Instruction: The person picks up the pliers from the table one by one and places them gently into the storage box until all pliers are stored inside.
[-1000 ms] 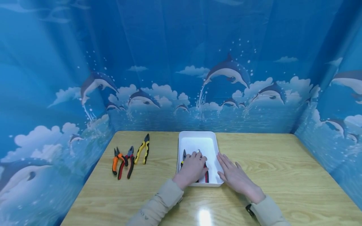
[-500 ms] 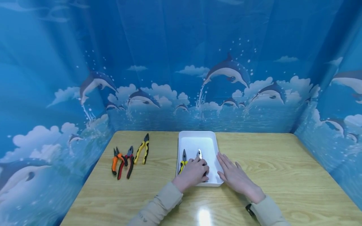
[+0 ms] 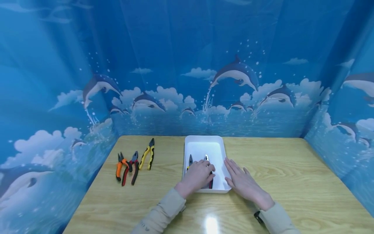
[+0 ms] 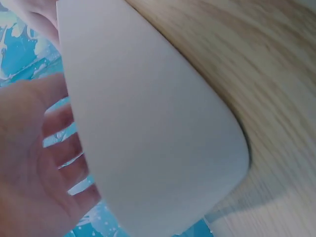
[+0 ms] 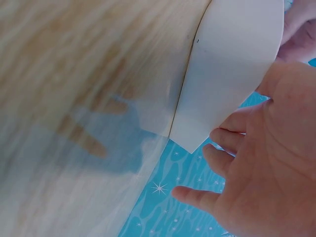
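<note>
A white tray (image 3: 204, 139) on the wooden table holds two pairs of pliers. One, the yellow-handled pliers (image 3: 191, 160), shows its dark jaws pointing away, its handles mostly under my left hand (image 3: 197, 175). Beside it lie the red-and-black-handled pliers (image 3: 211, 184), with bright jaws; my left fingers curl over them and grip them, hiding the middle. In the left wrist view the tray's wall (image 4: 148, 118) covers those fingertips. My right hand (image 3: 243, 185) lies along the tray's right side, fingers straight, fingertips at the rim; its palm fills the right of the right wrist view.
On the table's left lie three more pliers: orange-and-black needle-nose pliers (image 3: 119, 169), red-and-black pliers (image 3: 135, 169) and yellow-and-black pliers (image 3: 145, 157). The first two overlap at the handles. A blue dolphin-print curtain (image 3: 187, 65) surrounds the wooden table (image 3: 277, 162).
My left hand shifts slightly right over the tray, then back left. The red-and-black pliers' handles have moved a little left, visible again beneath my fingers. The right hand stays in place.
</note>
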Motion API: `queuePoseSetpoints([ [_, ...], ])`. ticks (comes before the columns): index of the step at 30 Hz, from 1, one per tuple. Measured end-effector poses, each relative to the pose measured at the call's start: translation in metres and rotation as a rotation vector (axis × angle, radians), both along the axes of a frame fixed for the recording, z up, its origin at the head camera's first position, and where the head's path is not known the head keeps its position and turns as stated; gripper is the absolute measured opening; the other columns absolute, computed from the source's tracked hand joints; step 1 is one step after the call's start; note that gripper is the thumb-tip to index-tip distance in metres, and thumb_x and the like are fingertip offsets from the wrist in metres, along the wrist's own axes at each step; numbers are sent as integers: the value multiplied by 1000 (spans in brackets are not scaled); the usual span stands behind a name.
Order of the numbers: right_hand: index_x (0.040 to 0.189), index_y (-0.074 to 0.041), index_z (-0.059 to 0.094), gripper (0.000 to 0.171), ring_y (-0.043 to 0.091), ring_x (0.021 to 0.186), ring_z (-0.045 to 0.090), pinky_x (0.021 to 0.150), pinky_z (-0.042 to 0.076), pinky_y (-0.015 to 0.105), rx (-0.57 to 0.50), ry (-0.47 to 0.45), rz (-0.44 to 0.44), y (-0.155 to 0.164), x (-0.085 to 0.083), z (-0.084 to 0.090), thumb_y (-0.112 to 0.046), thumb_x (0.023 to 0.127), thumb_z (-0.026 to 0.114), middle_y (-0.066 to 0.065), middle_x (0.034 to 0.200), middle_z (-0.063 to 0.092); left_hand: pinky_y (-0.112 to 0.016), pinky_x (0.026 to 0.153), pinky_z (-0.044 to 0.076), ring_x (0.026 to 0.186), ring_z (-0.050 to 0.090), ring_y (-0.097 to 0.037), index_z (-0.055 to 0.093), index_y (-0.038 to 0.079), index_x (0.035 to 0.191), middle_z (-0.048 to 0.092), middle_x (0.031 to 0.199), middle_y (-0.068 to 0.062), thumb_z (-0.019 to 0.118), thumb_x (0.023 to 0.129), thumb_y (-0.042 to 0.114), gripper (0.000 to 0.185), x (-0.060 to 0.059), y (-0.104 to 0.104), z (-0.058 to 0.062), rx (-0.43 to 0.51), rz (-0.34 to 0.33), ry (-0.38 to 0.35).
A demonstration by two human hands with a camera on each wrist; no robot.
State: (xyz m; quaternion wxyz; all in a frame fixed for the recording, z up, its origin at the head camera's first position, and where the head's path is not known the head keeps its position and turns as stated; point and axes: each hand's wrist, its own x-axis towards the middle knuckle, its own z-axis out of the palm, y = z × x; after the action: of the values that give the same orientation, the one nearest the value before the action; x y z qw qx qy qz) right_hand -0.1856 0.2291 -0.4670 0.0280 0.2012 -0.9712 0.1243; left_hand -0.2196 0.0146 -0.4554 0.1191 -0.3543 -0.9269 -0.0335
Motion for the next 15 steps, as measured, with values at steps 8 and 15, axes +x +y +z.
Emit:
queuePoseSetpoints([
  [8, 157, 1, 29, 63, 42, 148, 31, 109, 27, 74, 1, -9, -3, 0, 0, 1, -24, 105, 54, 19, 163, 29, -19, 62, 51, 70, 60, -7, 72, 19, 98, 68, 85, 7, 68, 98, 35, 17, -5, -5, 3, 90, 108, 110],
  [15, 157, 1, 28, 64, 42, 148, 29, 111, 24, 73, -9, -12, -7, -1, 0, 1, -25, 105, 53, 19, 164, 27, -25, 64, 53, 70, 63, -11, 74, 16, 96, 70, 81, 4, 71, 96, 34, 18, -7, -15, 6, 129, 156, 157],
])
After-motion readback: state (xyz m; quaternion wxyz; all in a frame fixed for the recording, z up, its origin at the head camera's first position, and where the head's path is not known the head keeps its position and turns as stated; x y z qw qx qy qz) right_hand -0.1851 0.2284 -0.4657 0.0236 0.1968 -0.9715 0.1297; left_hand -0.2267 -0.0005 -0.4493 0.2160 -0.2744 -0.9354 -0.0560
